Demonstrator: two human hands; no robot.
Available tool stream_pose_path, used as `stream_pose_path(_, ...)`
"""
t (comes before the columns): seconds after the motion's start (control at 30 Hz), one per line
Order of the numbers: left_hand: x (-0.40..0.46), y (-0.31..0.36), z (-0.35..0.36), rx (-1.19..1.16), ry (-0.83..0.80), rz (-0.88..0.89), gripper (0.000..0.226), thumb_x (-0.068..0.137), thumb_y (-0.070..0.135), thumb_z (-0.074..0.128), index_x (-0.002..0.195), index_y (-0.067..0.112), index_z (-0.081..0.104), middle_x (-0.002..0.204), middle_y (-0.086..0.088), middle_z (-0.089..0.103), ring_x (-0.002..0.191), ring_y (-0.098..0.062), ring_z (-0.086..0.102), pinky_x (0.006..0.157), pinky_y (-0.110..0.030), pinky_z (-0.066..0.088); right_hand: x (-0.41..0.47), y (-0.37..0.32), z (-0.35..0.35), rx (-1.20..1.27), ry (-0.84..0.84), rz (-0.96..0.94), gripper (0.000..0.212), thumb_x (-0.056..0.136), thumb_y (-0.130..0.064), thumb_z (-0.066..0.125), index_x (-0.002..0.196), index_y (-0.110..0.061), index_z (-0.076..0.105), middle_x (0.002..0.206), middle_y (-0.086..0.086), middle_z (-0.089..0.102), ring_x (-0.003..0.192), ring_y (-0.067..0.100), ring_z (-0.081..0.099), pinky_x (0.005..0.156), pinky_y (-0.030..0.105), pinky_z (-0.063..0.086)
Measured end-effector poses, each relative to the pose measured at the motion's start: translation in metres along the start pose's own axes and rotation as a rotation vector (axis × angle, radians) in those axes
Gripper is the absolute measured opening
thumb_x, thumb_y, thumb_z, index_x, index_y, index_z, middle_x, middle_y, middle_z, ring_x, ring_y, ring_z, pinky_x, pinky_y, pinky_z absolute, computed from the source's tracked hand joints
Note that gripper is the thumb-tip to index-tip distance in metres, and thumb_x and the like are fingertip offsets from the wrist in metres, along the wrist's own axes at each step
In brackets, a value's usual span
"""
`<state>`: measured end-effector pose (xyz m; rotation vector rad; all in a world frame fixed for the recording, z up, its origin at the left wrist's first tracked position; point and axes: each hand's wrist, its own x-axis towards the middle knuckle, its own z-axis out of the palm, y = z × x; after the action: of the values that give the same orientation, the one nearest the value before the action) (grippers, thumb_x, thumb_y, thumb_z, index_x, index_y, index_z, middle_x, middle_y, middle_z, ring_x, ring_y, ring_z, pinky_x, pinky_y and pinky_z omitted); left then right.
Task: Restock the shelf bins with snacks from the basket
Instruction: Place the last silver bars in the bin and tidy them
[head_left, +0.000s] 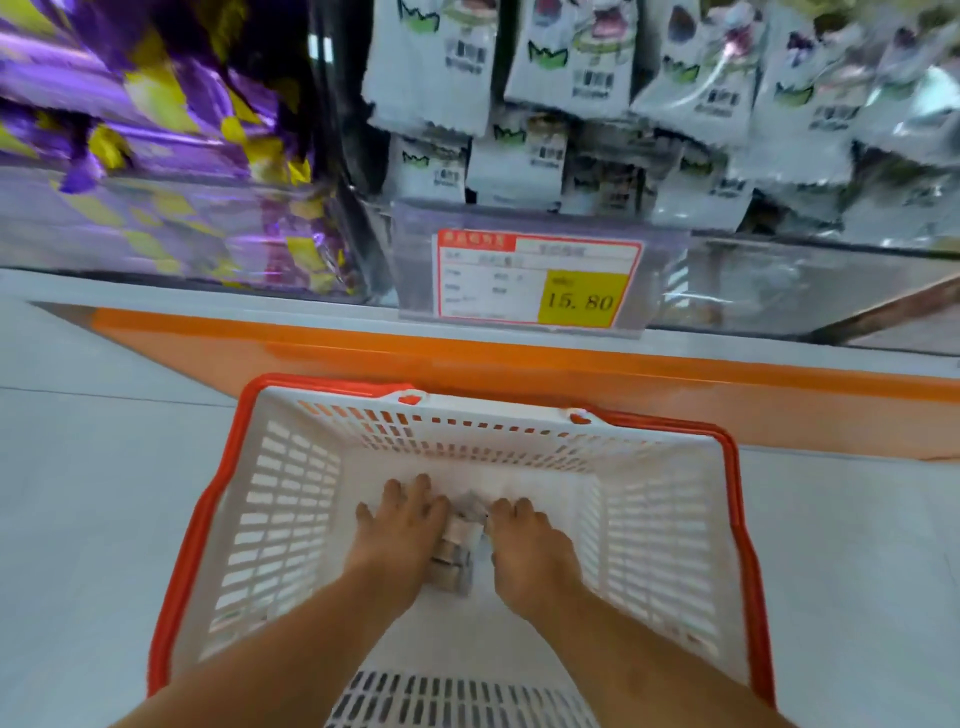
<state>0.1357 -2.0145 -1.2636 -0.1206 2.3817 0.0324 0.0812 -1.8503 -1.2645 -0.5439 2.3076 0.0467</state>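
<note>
A white basket with a red rim (291, 499) stands on the floor below me. Both my hands reach down to its bottom. Between them lies a small stack of grey-white snack packets (457, 545). My left hand (400, 525) presses against the stack's left side, fingers spread and pointing forward. My right hand (524, 535) closes in on its right side, fingers bent down around the packets. The shelf bin (779, 280) above holds several white snack packets (566, 62) with green marks.
A clear bin on the left holds purple and yellow wrapped snacks (156, 156). A red and yellow price tag (540, 283) reading 15.80 hangs on the bin front. An orange shelf base (467, 364) runs just beyond the basket. Pale floor tiles (104, 467) surround it.
</note>
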Motion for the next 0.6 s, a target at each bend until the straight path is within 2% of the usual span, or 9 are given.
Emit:
stream_pose_path(0.03, -0.002, -0.001, 0.000, -0.015, 0.003, -0.001, 0.078, 0.079, 0.008, 0.074, 0.140, 0.021, 0.027, 0.150, -0.007, 0.016, 0.133, -0.038, 0.027, 0.093, -0.052, 0.050, -0.002, 0.000, 0.001, 0.031, -0.017, -0.001, 0.052, 0.094, -0.016, 0.066, 0.139, -0.014, 0.041, 0.133, 0.010, 0.047, 0.118, 0.031, 0.055, 0.089, 0.043, 0.053)
stream_pose_path(0.1, -0.005, -0.002, -0.003, -0.019, -0.011, 0.029, 0.074, 0.079, 0.013, 0.075, 0.137, 0.021, 0.030, 0.144, -0.005, 0.028, 0.126, -0.036, 0.034, 0.078, -0.043, 0.052, -0.003, -0.001, -0.001, 0.154, -0.073, 0.024, 0.046, 0.095, -0.017, 0.063, 0.136, -0.012, 0.044, 0.131, 0.011, 0.051, 0.117, 0.031, 0.057, 0.089, 0.042, 0.052)
stream_pose_path(0.23, -0.024, 0.001, -0.036, -0.139, -0.201, 0.016, 0.072, 0.070, 0.038, 0.080, 0.127, 0.021, 0.039, 0.123, -0.003, 0.042, 0.107, -0.028, 0.051, 0.074, -0.035, 0.046, -0.013, 0.000, -0.029, 0.485, -0.312, 0.072, 0.038, 0.095, -0.016, 0.061, 0.130, -0.011, 0.048, 0.119, 0.017, 0.063, 0.105, 0.033, 0.068, 0.085, 0.044, 0.059)
stream_pose_path(0.33, -0.053, -0.002, -0.087, -0.413, -0.425, 0.103, 0.030, 0.078, 0.031, 0.079, 0.090, 0.024, 0.052, 0.084, 0.000, 0.053, 0.072, -0.011, 0.059, 0.060, -0.012, 0.048, -0.042, 0.006, -0.086, 0.746, -0.521, 0.121, 0.031, 0.087, -0.005, 0.063, 0.118, 0.000, 0.064, 0.107, 0.026, 0.071, 0.097, 0.036, 0.075, 0.085, 0.056, 0.063)
stream_pose_path(0.37, -0.064, -0.007, -0.106, -0.537, -0.505, 0.122, 0.027, 0.078, 0.028, 0.082, 0.088, 0.021, 0.058, 0.083, -0.003, 0.063, 0.071, -0.009, 0.067, 0.060, -0.011, 0.052, -0.055, 0.009, -0.107, 0.830, -0.569, 0.121, 0.030, 0.086, -0.003, 0.062, 0.115, 0.003, 0.067, 0.109, 0.029, 0.071, 0.101, 0.038, 0.075, 0.084, 0.057, 0.063)
stream_pose_path(0.4, -0.078, -0.012, -0.125, -0.671, -0.558, 0.140, 0.030, 0.076, 0.026, 0.086, 0.096, 0.018, 0.065, 0.094, -0.007, 0.071, 0.081, -0.012, 0.074, 0.069, -0.019, 0.060, -0.069, 0.011, -0.127, 0.907, -0.604, 0.111, 0.030, 0.086, -0.001, 0.059, 0.114, 0.003, 0.068, 0.112, 0.030, 0.070, 0.106, 0.041, 0.073, 0.084, 0.057, 0.063)
stream_pose_path(0.47, -0.112, -0.020, -0.163, -0.857, -0.561, 0.189, 0.043, 0.075, 0.022, 0.089, 0.113, 0.015, 0.069, 0.117, -0.010, 0.073, 0.100, -0.023, 0.075, 0.083, -0.045, 0.064, -0.103, 0.012, -0.169, 1.005, -0.620, 0.045, 0.037, 0.085, 0.002, 0.054, 0.120, 0.002, 0.066, 0.108, 0.028, 0.068, 0.109, 0.043, 0.071, 0.086, 0.060, 0.061)
stream_pose_path(0.53, -0.149, -0.022, -0.195, -1.002, -0.514, 0.266, 0.046, 0.079, 0.014, 0.085, 0.121, 0.011, 0.066, 0.122, -0.016, 0.070, 0.107, -0.031, 0.072, 0.087, -0.057, 0.061, -0.139, 0.008, -0.206, 1.058, -0.620, -0.077, 0.045, 0.085, 0.006, 0.050, 0.128, 0.005, 0.061, 0.108, 0.027, 0.064, 0.105, 0.043, 0.071, 0.091, 0.064, 0.058)
stream_pose_path(0.6, -0.187, -0.021, -0.223, -1.204, -0.484, 0.366, 0.048, 0.084, 0.006, 0.081, 0.128, 0.010, 0.061, 0.123, -0.017, 0.070, 0.111, -0.036, 0.070, 0.090, -0.066, 0.055, -0.177, 0.006, -0.240, 1.092, -0.610, -0.225, 0.046, 0.088, 0.006, 0.050, 0.133, 0.003, 0.059, 0.117, 0.026, 0.062, 0.102, 0.040, 0.068, 0.088, 0.057, 0.060)
